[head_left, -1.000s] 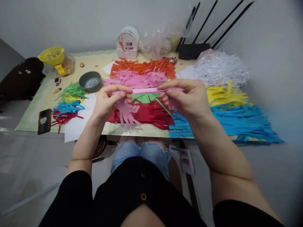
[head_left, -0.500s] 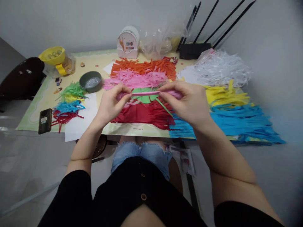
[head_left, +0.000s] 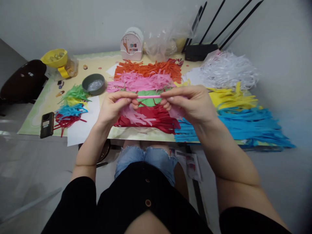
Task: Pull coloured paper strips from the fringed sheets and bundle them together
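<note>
A narrow pink strip of rolled paper [head_left: 149, 97] is stretched level between my two hands. My left hand [head_left: 115, 105] pinches its left end, and my right hand [head_left: 188, 102] pinches the right end. Pink fringe hangs below the fingers of both hands. Beneath the strip lie green fringed paper [head_left: 149, 102] and red fringed paper [head_left: 148, 117]. Behind it are pink fringed paper [head_left: 146, 81] and orange fringed paper [head_left: 148, 69]. Yellow fringe [head_left: 231, 99] and blue fringe [head_left: 248, 125] spread out beside my right hand.
On the left stand a grey bowl [head_left: 93, 84], a yellow bowl [head_left: 55, 58], small coloured tassels [head_left: 70, 110] and a phone [head_left: 46, 125]. A pink-white holder [head_left: 132, 45], a black router [head_left: 200, 52] and white shredded strips [head_left: 229, 71] are at the back.
My fingers have shifted their hold on the pink strip, and more fingers are now curled beneath it. Pink fringe now hangs lower under both hands.
</note>
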`<action>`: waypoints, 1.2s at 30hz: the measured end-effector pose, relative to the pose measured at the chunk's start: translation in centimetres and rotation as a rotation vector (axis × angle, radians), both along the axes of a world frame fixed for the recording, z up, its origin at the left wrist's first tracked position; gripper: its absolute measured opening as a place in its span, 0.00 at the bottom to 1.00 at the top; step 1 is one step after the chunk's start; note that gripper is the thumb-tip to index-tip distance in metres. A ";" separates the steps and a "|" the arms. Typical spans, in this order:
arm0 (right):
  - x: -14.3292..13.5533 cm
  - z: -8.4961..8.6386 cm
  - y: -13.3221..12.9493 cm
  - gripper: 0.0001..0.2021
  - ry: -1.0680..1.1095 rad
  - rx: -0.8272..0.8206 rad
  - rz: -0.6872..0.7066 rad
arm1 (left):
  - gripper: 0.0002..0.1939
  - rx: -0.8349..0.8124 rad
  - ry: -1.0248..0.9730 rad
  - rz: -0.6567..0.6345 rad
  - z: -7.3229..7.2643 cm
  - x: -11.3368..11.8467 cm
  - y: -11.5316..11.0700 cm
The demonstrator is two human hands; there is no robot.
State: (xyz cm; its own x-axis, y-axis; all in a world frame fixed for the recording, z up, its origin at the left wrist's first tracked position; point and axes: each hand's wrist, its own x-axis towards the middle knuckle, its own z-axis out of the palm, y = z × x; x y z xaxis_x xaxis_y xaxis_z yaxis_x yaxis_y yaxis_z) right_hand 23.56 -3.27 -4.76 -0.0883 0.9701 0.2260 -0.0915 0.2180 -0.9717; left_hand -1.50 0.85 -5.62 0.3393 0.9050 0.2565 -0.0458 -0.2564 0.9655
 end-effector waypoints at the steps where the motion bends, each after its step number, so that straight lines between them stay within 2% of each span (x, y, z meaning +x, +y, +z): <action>1: 0.0 -0.1 0.2 0.10 0.003 -0.003 0.013 | 0.13 -0.015 -0.015 0.002 -0.2 0.1 0.0; 5: -0.1 -0.5 0.6 0.08 0.020 0.013 0.007 | 0.13 -0.050 -0.056 0.009 -0.8 0.0 -0.5; 7: -0.2 -0.4 0.6 0.05 -0.012 0.059 -0.004 | 0.12 -0.006 -0.040 -0.040 -0.6 -0.5 -0.7; 11: -0.2 0.7 0.2 0.08 -0.297 0.244 0.043 | 0.11 0.170 0.259 -0.266 1.4 -1.9 -0.5; 15: -0.5 2.1 0.0 0.09 -0.550 0.350 0.147 | 0.13 0.270 0.453 -0.272 3.6 -1.7 0.0; 18: -0.7 2.5 -0.2 0.09 -0.618 0.377 0.188 | 0.15 0.239 0.530 -0.370 3.9 -1.1 0.1; 21: -0.5 2.3 -0.5 0.10 -0.655 0.426 0.221 | 0.14 0.296 0.572 -0.348 3.3 -1.2 0.1; 23: -0.3 2.3 -0.3 0.09 -0.673 0.403 0.253 | 0.14 0.424 0.628 -0.251 2.5 -1.5 0.1; 27: -0.8 1.9 1.7 0.17 -0.556 0.200 0.269 | 0.13 0.687 0.706 0.008 0.7 -2.2 0.3; 32: -4.2 -0.2 4.6 0.22 -0.325 -0.088 0.573 | 0.14 0.753 0.660 0.113 -1.5 -3.7 0.5; 34: -5.8 -1.1 4.8 0.23 -0.226 -0.171 0.604 | 0.14 0.765 0.679 0.153 -2.5 -4.7 0.4; 36: -7.2 -1.6 4.4 0.23 -0.134 -0.226 0.574 | 0.13 0.766 0.675 0.233 -3.8 -5.7 0.2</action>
State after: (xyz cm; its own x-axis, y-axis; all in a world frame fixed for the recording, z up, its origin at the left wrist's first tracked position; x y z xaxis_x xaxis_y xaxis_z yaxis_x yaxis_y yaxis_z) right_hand 16.34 1.17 -6.41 -0.6220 0.7826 -0.0279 -0.0071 -0.0412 -0.9991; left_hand -7.20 1.01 -9.43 0.4636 0.6420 0.6107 0.5714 -0.7434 0.3476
